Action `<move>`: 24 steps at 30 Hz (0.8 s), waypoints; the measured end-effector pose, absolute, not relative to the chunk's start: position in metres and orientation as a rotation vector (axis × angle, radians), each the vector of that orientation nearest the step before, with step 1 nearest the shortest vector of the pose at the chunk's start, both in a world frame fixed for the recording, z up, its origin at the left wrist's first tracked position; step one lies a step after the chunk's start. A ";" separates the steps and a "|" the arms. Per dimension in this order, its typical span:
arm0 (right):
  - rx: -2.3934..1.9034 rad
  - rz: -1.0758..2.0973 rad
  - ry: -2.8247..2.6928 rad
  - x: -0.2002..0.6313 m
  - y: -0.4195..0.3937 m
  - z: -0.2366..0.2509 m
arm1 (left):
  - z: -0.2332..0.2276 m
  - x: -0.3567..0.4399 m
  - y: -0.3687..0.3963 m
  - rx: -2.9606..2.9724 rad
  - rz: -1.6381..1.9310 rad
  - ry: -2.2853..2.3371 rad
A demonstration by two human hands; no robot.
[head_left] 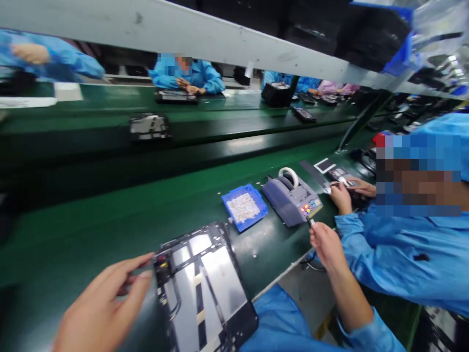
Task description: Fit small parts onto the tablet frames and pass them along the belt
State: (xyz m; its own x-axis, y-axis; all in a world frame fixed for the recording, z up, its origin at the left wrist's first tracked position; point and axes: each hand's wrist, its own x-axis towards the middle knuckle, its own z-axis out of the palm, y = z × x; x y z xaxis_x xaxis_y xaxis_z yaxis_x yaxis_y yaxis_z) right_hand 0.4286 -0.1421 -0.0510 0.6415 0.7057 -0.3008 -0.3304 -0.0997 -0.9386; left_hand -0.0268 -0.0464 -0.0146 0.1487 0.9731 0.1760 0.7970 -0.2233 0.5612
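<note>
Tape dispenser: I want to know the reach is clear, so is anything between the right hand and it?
Nothing visible. The right hand pinches a small strip right at the tape dispenser's front corner.

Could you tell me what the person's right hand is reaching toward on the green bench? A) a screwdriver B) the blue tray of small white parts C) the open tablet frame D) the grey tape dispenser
D: the right hand pinches a strip at the front edge of the grey tape dispenser, beside the blue tray.
</note>
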 end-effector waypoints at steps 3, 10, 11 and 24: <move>-1.429 1.086 -0.626 0.367 -0.139 -0.037 | 0.009 0.003 -0.060 1.797 0.797 1.598; -1.207 1.380 -1.235 0.214 -0.066 0.005 | 0.013 0.035 -0.068 1.134 0.933 1.264; -1.178 1.392 -1.268 0.202 -0.060 0.007 | 0.011 0.034 -0.068 1.078 0.987 1.249; -1.003 0.327 -2.400 0.216 -0.015 -0.027 | 0.003 -0.026 -0.051 1.645 0.805 1.406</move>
State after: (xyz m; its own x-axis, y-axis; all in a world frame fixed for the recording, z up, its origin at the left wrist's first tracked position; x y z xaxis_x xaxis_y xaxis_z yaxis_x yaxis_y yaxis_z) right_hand 0.2158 -0.0151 -0.0274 -0.5946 0.7161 0.3656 0.5921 0.6976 -0.4035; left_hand -0.0264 -0.0512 0.0034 0.1762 0.9837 -0.0354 0.4679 -0.0521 0.8822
